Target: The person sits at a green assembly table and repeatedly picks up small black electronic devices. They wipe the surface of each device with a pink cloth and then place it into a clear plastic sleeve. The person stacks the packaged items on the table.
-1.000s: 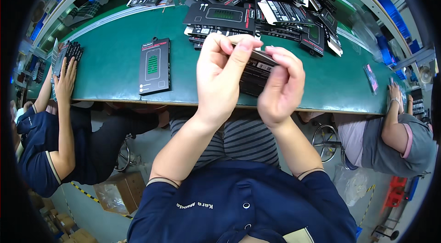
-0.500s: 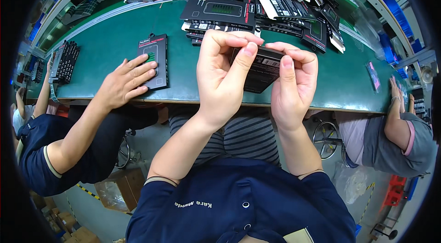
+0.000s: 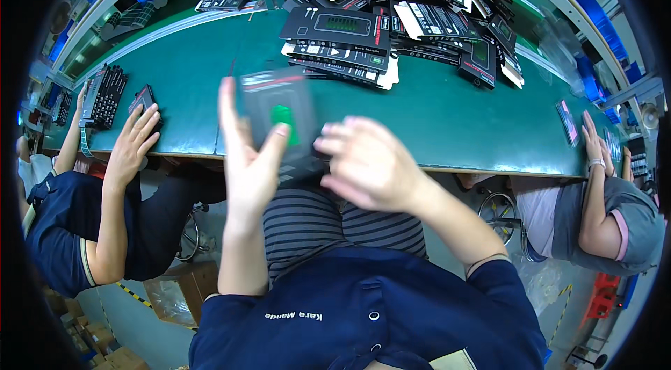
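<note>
My left hand [image 3: 250, 167] is closed on a flat black cardboard box [image 3: 269, 101], thumb across its front and fingers along its left side. A green picture and a thin red stripe show on that face. The box is tilted above the table's near edge and smeared by motion. Just right of its lower part is my right hand [image 3: 381, 167], blurred, its half-bent fingers apart from the thumb and nothing visible between them. Whether its fingertips touch the box is hard to make out.
A heap of similar black boxes [image 3: 342, 24] covers the back of the green table [image 3: 447, 132]. At the left, a co-worker's hand [image 3: 133, 139] rests by a small black box [image 3: 145, 101] and a row of stacked boxes [image 3: 105, 94]. Another person sits at the right.
The box has moved left in my left hand and now shows its green-pictured face. My right hand has come off it. The co-worker's hand and box have shifted left.
</note>
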`<act>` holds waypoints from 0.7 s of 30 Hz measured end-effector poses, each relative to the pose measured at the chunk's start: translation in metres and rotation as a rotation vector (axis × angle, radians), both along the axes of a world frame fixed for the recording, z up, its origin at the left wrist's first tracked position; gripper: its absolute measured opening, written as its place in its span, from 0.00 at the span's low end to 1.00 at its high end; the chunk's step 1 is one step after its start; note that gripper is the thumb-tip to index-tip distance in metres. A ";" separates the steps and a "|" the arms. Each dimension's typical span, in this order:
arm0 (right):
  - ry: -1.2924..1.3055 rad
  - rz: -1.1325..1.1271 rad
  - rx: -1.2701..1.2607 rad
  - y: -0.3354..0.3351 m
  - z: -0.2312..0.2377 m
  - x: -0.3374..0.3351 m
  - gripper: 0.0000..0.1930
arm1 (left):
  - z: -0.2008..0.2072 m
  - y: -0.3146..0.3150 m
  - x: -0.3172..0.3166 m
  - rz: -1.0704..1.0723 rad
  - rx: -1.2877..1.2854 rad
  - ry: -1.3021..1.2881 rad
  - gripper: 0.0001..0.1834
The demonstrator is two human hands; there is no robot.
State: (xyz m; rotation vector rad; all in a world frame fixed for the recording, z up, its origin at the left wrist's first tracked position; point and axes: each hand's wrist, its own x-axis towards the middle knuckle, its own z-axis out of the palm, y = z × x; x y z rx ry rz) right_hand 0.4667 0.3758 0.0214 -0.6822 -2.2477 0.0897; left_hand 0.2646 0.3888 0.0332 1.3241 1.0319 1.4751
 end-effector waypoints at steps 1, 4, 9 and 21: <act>-0.087 -0.090 0.044 0.015 -0.002 0.007 0.19 | -0.001 0.009 -0.015 0.105 0.069 0.160 0.45; -0.180 -0.402 0.041 0.058 0.014 0.027 0.41 | -0.009 0.043 -0.068 0.246 -0.076 0.406 0.33; -0.273 -0.694 0.185 0.084 0.010 0.039 0.31 | -0.005 0.054 -0.042 0.689 0.477 1.171 0.16; -0.042 -0.626 0.213 0.004 0.002 0.129 0.15 | -0.019 -0.015 0.066 0.192 0.417 1.265 0.29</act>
